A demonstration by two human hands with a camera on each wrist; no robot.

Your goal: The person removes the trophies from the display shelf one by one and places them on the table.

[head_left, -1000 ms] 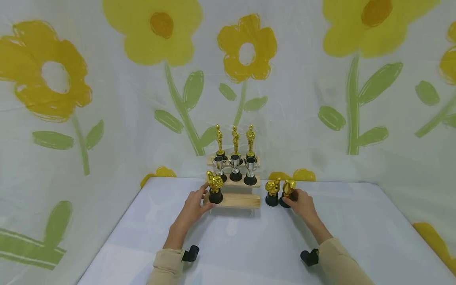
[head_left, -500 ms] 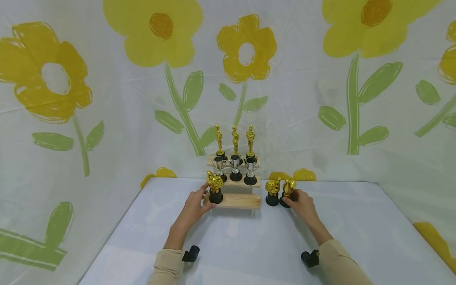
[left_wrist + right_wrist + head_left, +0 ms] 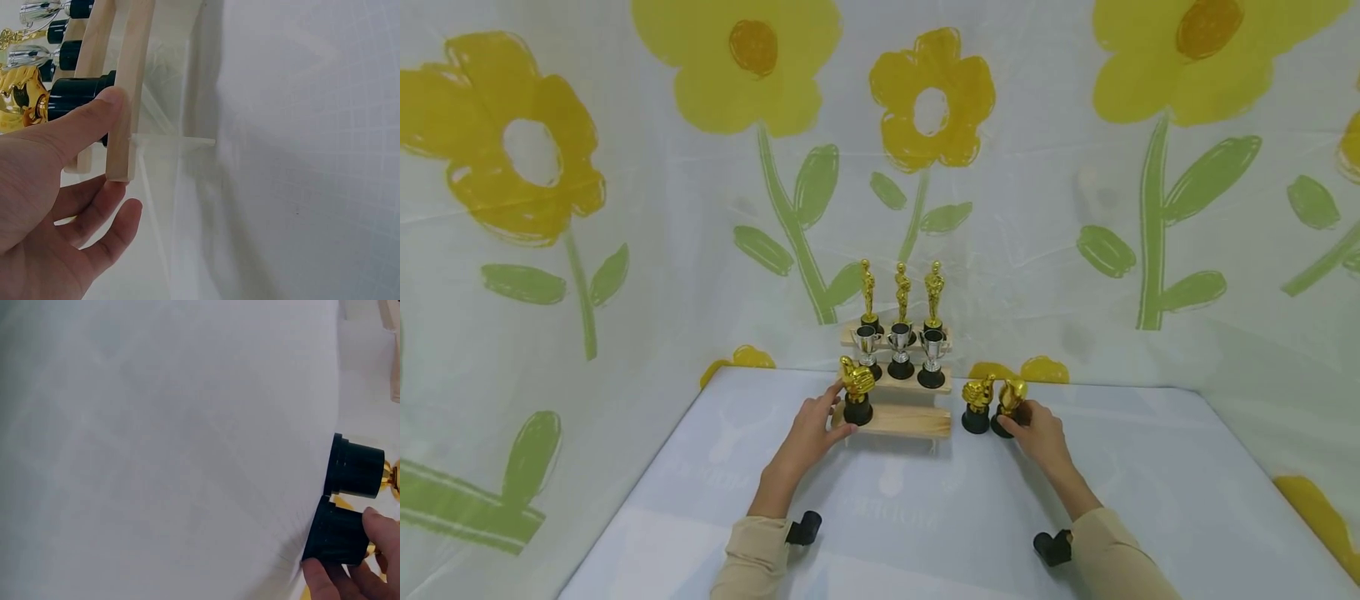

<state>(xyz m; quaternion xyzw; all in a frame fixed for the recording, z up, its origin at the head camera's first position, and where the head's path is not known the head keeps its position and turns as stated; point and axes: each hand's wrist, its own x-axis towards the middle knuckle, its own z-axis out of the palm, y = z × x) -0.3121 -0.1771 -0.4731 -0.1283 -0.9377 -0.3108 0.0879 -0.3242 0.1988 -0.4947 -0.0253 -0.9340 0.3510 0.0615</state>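
Trophy on shelf, 9 o'clock end, pinched by left hand. Twin on table at shelf's 3 o'clock, gripped by right hand. Likely light, stiff, slick up top; take by black base.

The silver cups hide part of the bases under the gold statues, and the thumbs-up trophy covers part of the left cup's base. My right hand blocks some of the gripped trophy. The faint lettering on the table is unreadable. My sleeves run off the head view's bottom. The left wrist view crops my left hand and the thumbs-up trophy; the right wrist view crops my right hand and the neighbouring trophy.
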